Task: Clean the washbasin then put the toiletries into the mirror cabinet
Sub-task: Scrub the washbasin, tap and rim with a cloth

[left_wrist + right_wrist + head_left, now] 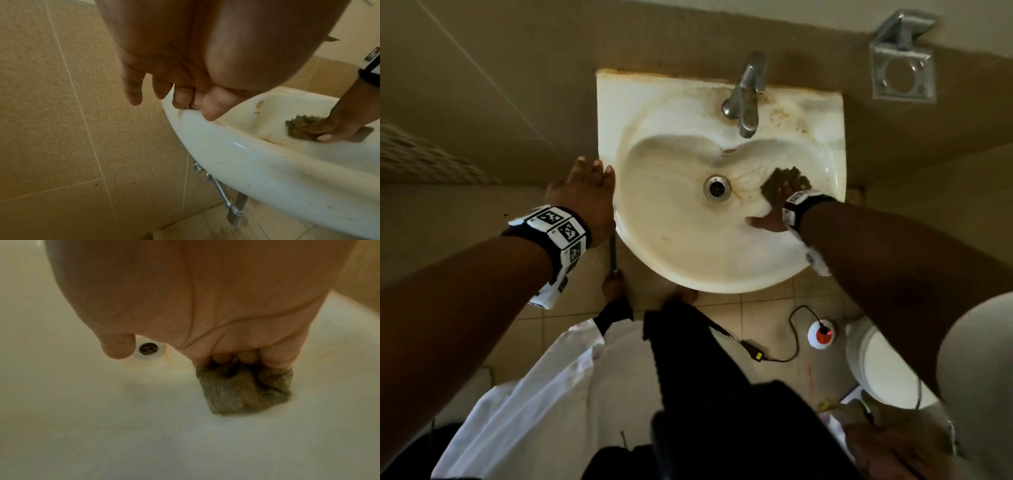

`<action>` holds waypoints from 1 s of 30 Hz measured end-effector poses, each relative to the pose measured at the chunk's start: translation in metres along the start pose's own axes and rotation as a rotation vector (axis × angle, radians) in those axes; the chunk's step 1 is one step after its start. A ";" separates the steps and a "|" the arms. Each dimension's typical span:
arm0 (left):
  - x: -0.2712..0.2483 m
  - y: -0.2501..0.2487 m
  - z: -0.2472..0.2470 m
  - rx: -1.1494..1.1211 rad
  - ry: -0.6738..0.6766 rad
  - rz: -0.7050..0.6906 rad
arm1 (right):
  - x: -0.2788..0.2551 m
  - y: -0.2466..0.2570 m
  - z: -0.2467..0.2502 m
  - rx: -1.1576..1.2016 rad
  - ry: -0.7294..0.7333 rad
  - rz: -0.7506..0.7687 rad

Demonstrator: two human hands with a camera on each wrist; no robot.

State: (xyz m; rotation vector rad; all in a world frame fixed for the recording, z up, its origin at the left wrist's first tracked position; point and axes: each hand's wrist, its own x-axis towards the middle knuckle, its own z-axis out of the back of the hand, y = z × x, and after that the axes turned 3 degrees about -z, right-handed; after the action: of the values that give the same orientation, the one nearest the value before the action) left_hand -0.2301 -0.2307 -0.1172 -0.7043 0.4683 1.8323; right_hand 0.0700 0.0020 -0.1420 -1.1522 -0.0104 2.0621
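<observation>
Right hand (777,202) holding scrub pad (791,173) in stained washbasin (688,267), left hand (582,195) on rim

Tan speckled wall tiles (482,85) with pale grout lines surround the corner, under dim, warm light. A square metal holder (902,73) is fixed to the wall at upper right. The beige floor tiles (756,308) look stained. On them lie a black cable (795,339) and a round white-and-orange device (821,334), near a white toilet (876,363). Chrome pipes (226,194) run along the wall.

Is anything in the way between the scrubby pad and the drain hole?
No, nothing visible. The right hand presses the pad on the basin just right of the drain, and only bare, stained basin lies between them.
</observation>
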 end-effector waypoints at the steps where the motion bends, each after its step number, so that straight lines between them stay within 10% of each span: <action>1: 0.000 -0.001 0.000 0.001 0.002 0.004 | 0.001 0.022 0.008 0.081 0.013 0.005; 8: -0.003 -0.001 0.009 0.002 0.050 0.007 | -0.022 0.123 0.004 0.266 0.147 0.330; 14: -0.004 -0.006 0.013 -0.001 0.058 0.020 | 0.002 -0.018 -0.031 0.026 0.002 -0.062; 19: -0.005 -0.006 0.013 0.002 0.060 0.019 | 0.049 0.035 0.001 0.380 0.046 -0.178; 25: -0.002 0.000 0.011 -0.014 0.057 -0.011 | 0.008 0.185 0.064 0.736 0.039 0.178; 30: -0.003 -0.003 0.016 -0.012 0.088 -0.016 | -0.033 0.150 0.031 0.558 0.243 0.567</action>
State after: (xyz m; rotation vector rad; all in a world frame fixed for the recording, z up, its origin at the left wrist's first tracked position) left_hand -0.2305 -0.2225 -0.1032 -0.7975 0.5081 1.7956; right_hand -0.0341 -0.1144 -0.1524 -1.1080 1.0471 2.1563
